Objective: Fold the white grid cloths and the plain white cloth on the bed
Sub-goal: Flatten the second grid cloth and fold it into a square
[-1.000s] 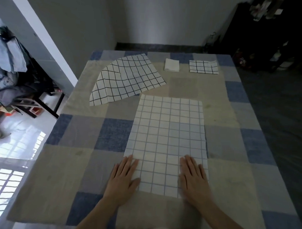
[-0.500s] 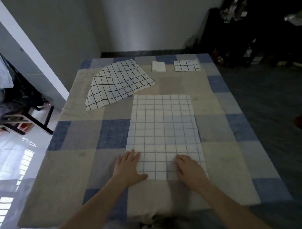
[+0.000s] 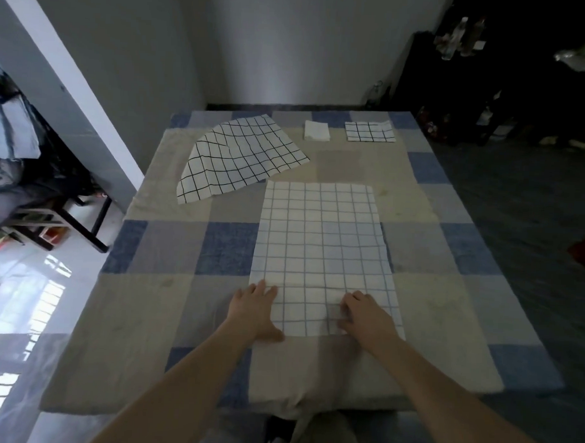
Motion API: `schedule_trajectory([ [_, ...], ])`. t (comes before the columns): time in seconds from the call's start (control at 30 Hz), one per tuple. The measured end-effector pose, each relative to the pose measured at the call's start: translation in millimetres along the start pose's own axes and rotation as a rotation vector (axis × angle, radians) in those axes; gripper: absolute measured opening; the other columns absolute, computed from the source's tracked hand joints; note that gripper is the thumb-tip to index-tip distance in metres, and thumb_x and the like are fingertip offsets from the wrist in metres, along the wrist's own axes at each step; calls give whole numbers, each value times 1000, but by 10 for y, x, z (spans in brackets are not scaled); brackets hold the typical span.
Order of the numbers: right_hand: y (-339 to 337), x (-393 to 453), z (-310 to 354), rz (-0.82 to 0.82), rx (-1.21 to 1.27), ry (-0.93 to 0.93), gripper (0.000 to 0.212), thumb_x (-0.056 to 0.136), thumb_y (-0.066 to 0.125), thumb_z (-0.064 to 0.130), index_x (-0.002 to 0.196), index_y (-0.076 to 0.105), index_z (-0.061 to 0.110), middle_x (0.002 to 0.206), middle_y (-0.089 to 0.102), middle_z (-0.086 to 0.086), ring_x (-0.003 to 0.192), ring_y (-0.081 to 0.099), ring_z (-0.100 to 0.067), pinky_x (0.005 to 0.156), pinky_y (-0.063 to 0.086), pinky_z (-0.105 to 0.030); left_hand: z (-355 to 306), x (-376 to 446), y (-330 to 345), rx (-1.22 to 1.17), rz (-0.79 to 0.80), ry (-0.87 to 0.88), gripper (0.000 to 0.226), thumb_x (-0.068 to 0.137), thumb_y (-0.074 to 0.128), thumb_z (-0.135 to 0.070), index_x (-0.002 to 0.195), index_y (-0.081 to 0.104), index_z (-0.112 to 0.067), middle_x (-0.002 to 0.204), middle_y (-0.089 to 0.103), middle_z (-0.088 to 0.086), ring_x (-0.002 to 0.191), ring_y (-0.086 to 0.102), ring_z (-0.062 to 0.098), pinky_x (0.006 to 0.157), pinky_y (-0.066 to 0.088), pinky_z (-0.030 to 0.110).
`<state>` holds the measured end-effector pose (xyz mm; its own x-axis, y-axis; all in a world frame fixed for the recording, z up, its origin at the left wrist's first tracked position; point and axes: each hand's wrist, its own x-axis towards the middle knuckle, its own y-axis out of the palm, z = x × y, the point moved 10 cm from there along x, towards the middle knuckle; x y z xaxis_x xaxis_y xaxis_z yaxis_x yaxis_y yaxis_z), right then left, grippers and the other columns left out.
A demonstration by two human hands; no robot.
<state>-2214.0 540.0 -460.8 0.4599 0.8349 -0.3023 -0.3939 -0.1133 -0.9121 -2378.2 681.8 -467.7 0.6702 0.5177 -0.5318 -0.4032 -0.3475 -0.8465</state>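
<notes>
While two folded cloths [image 3: 317, 130] [image 3: 370, 131] sit upper centre, blue-grid cloth [image 3: 320, 242] is pinned flat: left hand [image 3: 253, 311] fingers straight, right hand [image 3: 364, 318] fingers curled pinching; black-grid cloth [image 3: 237, 158] left unfolded.

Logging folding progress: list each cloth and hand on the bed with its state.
blue-grid cloth: spread flat, unfolded, near edge under both hands
black-grid cloth: unfolded, rumpled, far left
plain white cloth: folded small, far edge
small grid cloth: folded, far right
left hand: flat on near left corner
right hand: fingers curled, gathering near edge
</notes>
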Motion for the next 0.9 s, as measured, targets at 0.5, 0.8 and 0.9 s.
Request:
schedule_trajectory([
  [0.5, -126, 277, -36, 78, -100, 23, 21, 93, 49, 26, 86, 67, 19, 93, 63, -3, 91, 59, -21, 69, 44, -29, -101, 91, -44, -22, 25, -121, 112, 67, 69, -70, 151, 17, -17, 160, 8, 12, 145, 16, 31, 116, 22, 44],
  [0.8, -209, 354, 7, 150, -219, -94, 35, 93, 48, 24, 59, 45, 31, 95, 67, 4, 99, 60, -15, 114, 20, -35, -117, 165, -48, -75, 48, -199, 81, 88, 49, -59, 149, 23, -14, 159, 10, 16, 144, 18, 35, 115, 23, 44],
  [0.9, -218, 345, 54, 141, -247, -118, 37, 100, 34, 35, 78, 63, 26, 91, 64, 1, 96, 60, -20, 109, 29, -41, -97, 219, -72, -91, 96, -213, 71, 91, 43, -58, 146, 34, -14, 155, 23, 14, 136, 33, 33, 109, 34, 44],
])
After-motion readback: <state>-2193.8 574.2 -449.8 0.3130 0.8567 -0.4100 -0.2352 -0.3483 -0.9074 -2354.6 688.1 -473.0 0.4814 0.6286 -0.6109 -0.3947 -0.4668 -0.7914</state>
